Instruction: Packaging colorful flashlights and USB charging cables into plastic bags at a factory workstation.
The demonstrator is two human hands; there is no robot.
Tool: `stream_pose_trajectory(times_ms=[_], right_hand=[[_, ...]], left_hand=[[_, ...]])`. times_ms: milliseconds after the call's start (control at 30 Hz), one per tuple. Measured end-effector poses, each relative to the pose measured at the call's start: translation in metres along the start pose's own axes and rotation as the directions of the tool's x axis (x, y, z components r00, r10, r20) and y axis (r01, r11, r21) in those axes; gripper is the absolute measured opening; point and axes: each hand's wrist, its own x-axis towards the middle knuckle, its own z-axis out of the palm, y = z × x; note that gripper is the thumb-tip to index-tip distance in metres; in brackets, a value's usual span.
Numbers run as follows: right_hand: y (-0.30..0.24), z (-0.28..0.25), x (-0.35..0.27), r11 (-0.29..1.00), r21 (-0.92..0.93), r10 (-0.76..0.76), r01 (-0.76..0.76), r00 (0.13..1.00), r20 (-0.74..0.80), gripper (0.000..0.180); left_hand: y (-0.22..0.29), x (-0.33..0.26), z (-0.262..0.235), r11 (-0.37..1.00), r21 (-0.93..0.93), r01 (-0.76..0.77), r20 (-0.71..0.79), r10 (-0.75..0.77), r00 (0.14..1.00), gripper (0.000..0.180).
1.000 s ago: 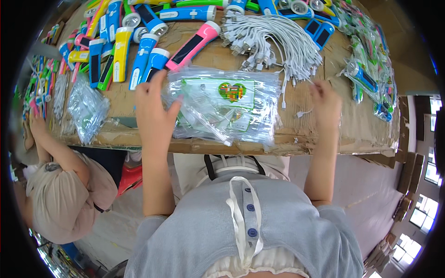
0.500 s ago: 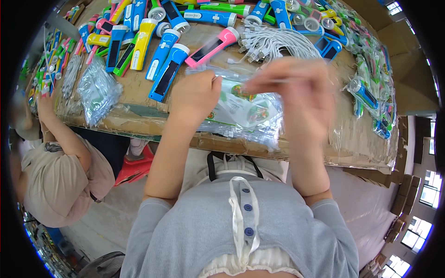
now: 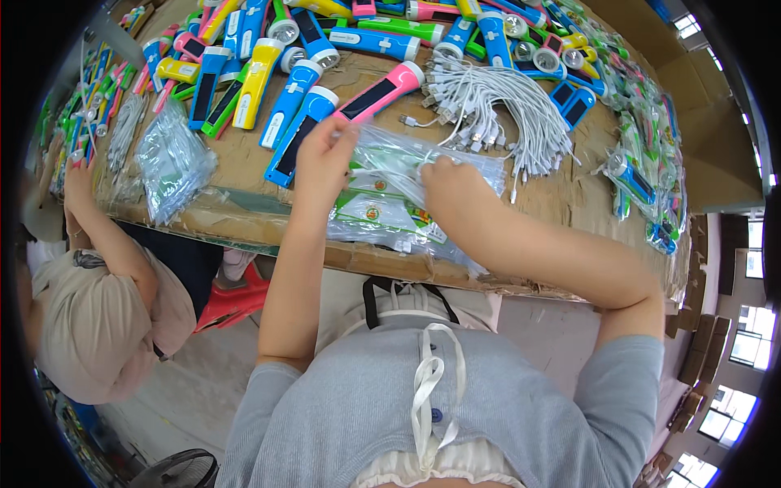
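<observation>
My left hand [image 3: 324, 159] pinches the upper left edge of a clear plastic bag [image 3: 382, 213] with green and coloured print, on top of a pile of such bags at the table's front edge. Closed at the bag's right side is my right hand [image 3: 457, 193], gripping what looks like a white cable [image 3: 399, 172] whose strands run across the bag toward my left hand. Its fingertips are partly hidden. Just beyond my left hand lie a pink flashlight [image 3: 381, 91] with a dark panel and a blue flashlight [image 3: 303, 134].
A bundle of white USB cables [image 3: 504, 106] lies beyond my right hand. Many coloured flashlights [image 3: 374, 42] cover the far side of the cardboard-topped table [image 3: 561, 236]. Bagged flashlights [image 3: 639, 175] are heaped at the right. A co-worker [image 3: 102, 301] works at the left, near another bag stack [image 3: 172, 159].
My right hand has come down from above the bags and moved left, its elbow swinging outward. My left hand has shifted slightly up and left, and the top bag now lies differently.
</observation>
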Motion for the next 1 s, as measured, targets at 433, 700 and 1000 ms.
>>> stream_pose_trajectory(times_ms=[433, 700, 1000], right_hand=[[0.056, -0.08, 0.079, 0.971, 0.231, -0.076, -0.06, 0.839, 0.539, 0.02], [0.123, 0.032, 0.142, 0.952, 0.212, -0.169, 0.219, 0.958, -0.232, 0.057], [0.097, -0.038, 0.082, 0.855, 0.379, 0.055, 0.354, 0.666, -0.744, 0.043]], left_hand=[[0.033, -0.044, -0.011, 0.696, 0.649, -0.307, 0.147, 0.281, 0.948, 0.011], [0.02, -0.03, -0.016, 0.982, 0.111, 0.156, 0.075, -0.165, 0.983, 0.012], [0.015, -0.021, -0.025, 0.979, 0.044, 0.202, 0.111, -0.205, 0.972, 0.013]])
